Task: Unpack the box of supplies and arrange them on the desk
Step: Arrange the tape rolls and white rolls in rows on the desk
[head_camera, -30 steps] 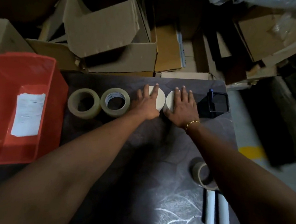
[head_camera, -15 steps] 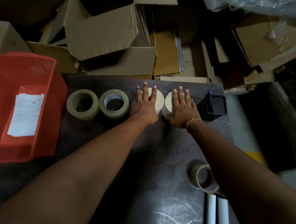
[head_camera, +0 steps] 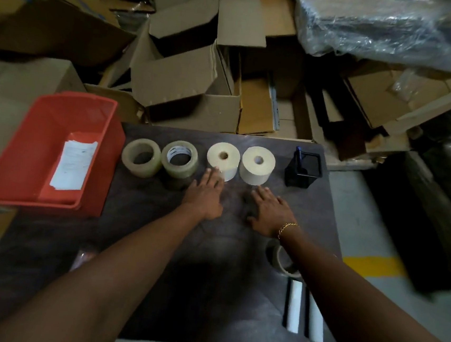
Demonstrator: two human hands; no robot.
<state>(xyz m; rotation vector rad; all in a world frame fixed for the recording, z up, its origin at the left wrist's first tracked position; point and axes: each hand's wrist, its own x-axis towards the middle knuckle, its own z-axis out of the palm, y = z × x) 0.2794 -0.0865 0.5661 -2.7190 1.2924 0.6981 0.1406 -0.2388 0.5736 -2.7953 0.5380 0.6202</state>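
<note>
Along the far edge of the dark desk point(head_camera: 224, 253) stand two clear tape rolls point(head_camera: 142, 157) point(head_camera: 179, 158), two cream paper rolls point(head_camera: 223, 160) point(head_camera: 258, 165) and a black pen holder point(head_camera: 303, 170). My left hand point(head_camera: 205, 193) lies flat and empty just in front of the left cream roll, fingertips at its base. My right hand point(head_camera: 268, 211) lies flat and empty, a little short of the right cream roll. A red bin point(head_camera: 47, 151) with papers inside sits on the desk's left end.
Another tape roll point(head_camera: 282, 259) and two white tubes point(head_camera: 294, 305) lie near the desk's right front, partly under my right forearm. Open cardboard boxes point(head_camera: 186, 84) and plastic-wrapped bundles point(head_camera: 384, 26) crowd the space behind the desk. Grey floor with a yellow mark point(head_camera: 372, 263) lies to the right.
Both hands have lifted off the tops of the two cream rolls and drawn back toward me. The rolls stay standing in the row. The camera view has tilted up slightly.
</note>
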